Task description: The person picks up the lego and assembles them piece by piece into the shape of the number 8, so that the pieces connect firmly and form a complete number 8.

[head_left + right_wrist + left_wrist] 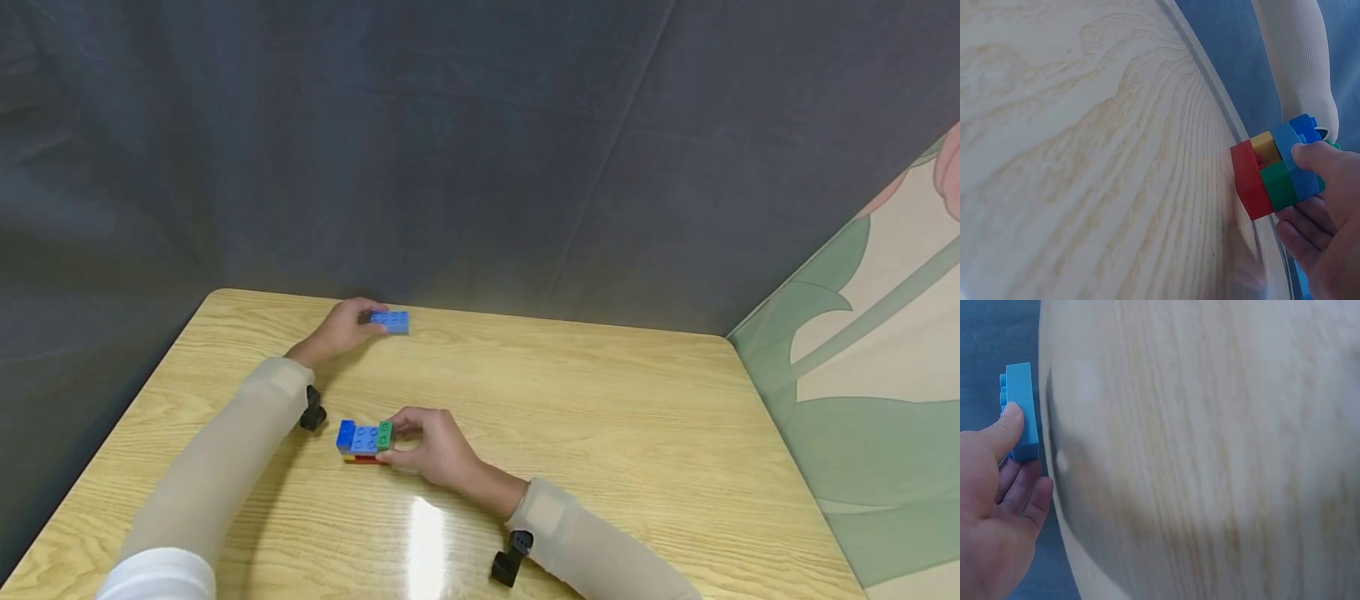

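Observation:
Near the table's far edge my left hand (pixel 347 325) grips a light blue building brick (pixel 393 322) by its left end, thumb on the near side. In the left wrist view the thumb presses the flat side of that brick (pixel 1022 412), its studs facing left. Closer to me, my right hand (pixel 438 446) pinches a stack of joined bricks (pixel 366 438) at its right end. From the right wrist, the stack shows a red brick (pixel 1252 181) at the bottom, yellow and green ones in the middle, a light blue one above, and dark blue and green on top.
Both hands work over a wooden table (pixel 600 417). A dark curtain (pixel 450 150) hangs behind its far edge and along the left. To the right is a flower-patterned cloth (pixel 885 433). Black wrist cameras sit below both wrists.

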{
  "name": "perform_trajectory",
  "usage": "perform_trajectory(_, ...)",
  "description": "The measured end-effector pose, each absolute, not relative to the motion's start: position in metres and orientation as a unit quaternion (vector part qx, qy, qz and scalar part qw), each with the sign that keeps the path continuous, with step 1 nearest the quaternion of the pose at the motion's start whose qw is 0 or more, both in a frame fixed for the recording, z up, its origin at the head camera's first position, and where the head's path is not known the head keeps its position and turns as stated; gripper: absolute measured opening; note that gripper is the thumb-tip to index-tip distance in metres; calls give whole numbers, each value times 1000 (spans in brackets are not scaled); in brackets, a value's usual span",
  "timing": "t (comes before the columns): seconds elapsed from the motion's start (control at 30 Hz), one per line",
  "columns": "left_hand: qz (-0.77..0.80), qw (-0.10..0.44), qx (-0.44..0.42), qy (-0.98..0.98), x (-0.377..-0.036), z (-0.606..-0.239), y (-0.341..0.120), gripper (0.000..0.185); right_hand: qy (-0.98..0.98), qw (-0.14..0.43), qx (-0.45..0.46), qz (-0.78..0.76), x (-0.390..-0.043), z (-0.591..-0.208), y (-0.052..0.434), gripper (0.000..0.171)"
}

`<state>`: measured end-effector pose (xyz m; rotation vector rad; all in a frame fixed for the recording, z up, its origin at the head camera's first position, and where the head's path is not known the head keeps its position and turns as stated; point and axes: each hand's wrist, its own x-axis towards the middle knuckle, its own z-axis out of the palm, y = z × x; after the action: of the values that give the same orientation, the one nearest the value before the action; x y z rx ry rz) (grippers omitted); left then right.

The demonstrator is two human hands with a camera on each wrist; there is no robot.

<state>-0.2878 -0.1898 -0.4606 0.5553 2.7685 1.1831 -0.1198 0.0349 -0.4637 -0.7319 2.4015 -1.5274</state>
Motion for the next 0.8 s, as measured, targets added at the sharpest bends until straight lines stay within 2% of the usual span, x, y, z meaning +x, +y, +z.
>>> perform_trajectory(0.53, 387, 41, 195, 900, -266, -430, -214, 40, 816, 105, -243, -514, -121, -466, 33, 28)
perform_trajectory(0.8, 394, 12, 236, 888, -255, -423, -224, 39, 815, 107, -243, -516, -122, -466, 34, 28)
